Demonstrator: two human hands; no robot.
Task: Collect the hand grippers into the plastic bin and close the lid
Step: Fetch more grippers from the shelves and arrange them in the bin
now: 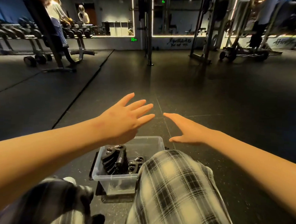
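Both arms are stretched forward over the dark rubber floor (228, 98). The left hand (125, 117) is held palm down with its fingers straight and spread, and nothing is held in it. The right hand (187, 130) is turned edge-on, with fingers straight and the thumb pointed down and to the left, and it too holds nothing. The two hands are kept apart, with a narrow gap between their fingertips. The clear plastic bin (114, 177) is seen nearer than the hands, on the floor between the person's legs, and its top is uncovered. Black hand grippers (115, 161) are piled inside it against the left wall, with metal spring loops visible at the far end of the pile and to its right. The bin's near right corner is hidden by a plaid trouser leg (174, 188). A flat dark piece (93, 162) is seen along the bin's left side and beneath it; what it is cannot be told. At the far left a dumbbell rack (21, 32) is lined with weights, and a person (55, 13) is seen standing by it. Lit-edged mirrors (113, 15) are set along the far wall, and a steel upright (149, 28) is planted in the middle distance.
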